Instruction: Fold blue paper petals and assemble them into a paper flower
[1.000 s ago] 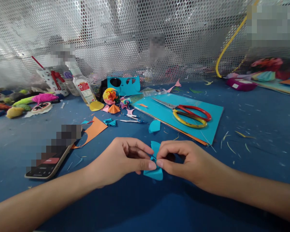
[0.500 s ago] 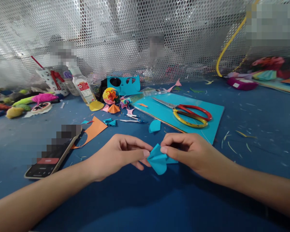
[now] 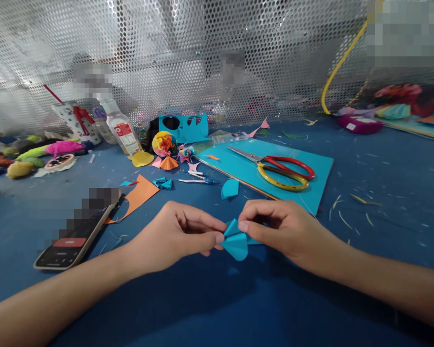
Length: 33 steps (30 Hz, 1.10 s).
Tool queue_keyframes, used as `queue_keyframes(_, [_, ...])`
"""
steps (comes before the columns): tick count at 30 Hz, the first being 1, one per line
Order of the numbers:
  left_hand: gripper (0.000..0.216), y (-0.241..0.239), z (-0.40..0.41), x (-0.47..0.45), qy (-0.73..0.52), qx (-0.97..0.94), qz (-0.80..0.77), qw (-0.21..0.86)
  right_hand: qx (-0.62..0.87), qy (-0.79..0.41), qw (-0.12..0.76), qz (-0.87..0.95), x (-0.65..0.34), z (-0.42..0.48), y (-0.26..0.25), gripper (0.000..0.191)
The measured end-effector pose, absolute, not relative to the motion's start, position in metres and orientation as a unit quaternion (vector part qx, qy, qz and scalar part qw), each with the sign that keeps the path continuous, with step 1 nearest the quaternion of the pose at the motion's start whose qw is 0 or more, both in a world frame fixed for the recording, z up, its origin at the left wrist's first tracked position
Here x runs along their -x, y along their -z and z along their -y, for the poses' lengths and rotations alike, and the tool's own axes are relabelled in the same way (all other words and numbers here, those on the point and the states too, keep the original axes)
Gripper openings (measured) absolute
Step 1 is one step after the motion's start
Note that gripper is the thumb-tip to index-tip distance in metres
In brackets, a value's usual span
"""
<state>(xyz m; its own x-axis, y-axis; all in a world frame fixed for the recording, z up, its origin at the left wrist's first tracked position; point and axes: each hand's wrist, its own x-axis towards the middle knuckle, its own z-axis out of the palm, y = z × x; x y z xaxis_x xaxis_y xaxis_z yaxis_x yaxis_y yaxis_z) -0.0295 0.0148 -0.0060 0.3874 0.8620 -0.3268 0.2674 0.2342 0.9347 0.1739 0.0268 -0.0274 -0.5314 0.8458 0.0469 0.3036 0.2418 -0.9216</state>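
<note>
A folded piece of blue paper (image 3: 237, 245) is held just above the table between my two hands. My left hand (image 3: 188, 231) pinches its left edge between thumb and fingers. On the other side, my right hand (image 3: 275, 224) grips the paper's upper right part with thumb and forefinger. A pleat stands up at the top, and a rounded flap hangs toward me. Part of the paper is hidden behind my right fingers. Just beyond my hands lies a second folded blue paper piece (image 3: 230, 189).
Scissors (image 3: 284, 171) with red and yellow handles rest on blue sheets (image 3: 320, 180). Left of my hands are a phone (image 3: 77, 236) and a cut orange paper (image 3: 142, 195). Farther back stand a glue bottle (image 3: 125, 132), a patterned cup (image 3: 72, 123) and a colourful paper ball (image 3: 164, 143).
The paper's top pleat has shifted slightly, and a gap shows between it and the lower flap. Both hands keep their pinch. The whole view has moved a little.
</note>
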Motion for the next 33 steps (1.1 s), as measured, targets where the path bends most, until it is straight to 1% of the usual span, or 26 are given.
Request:
queue_keyframes(4, [0.017,0.008,-0.010,0.026,-0.265,-0.577,-0.502,0.588,0.390,-0.462,0.289,0.742,-0.173,-0.026,0.027,0.017])
queue_keyframes(8, [0.021,0.011,-0.007,0.026,-0.261,-0.611,-0.509,0.547,0.383,-0.447,0.301,0.750,-0.173,-0.025,0.028,0.016])
queue_keyframes(17, [0.024,0.006,-0.007,0.027,-0.198,-0.696,-0.506,0.469,0.366,-0.450,0.285,0.763,-0.170,-0.022,0.028,0.013])
queue_keyframes(23, [0.021,0.007,-0.003,0.026,-0.189,-0.716,-0.522,0.424,0.348,-0.442,0.283,0.777,-0.169,-0.019,0.029,0.011])
queue_keyframes(25, [0.020,0.008,-0.003,0.026,-0.191,-0.709,-0.530,0.424,0.345,-0.433,0.287,0.782,-0.169,-0.018,0.030,0.010])
queue_keyframes(29, [0.018,0.009,-0.003,0.025,-0.200,-0.677,-0.532,0.468,0.340,-0.426,0.287,0.788,-0.169,-0.017,0.030,0.011])
queue_keyframes(33, [0.010,0.005,-0.007,0.025,-0.206,-0.658,-0.519,0.505,0.339,-0.428,0.280,0.790,-0.169,-0.017,0.029,0.013])
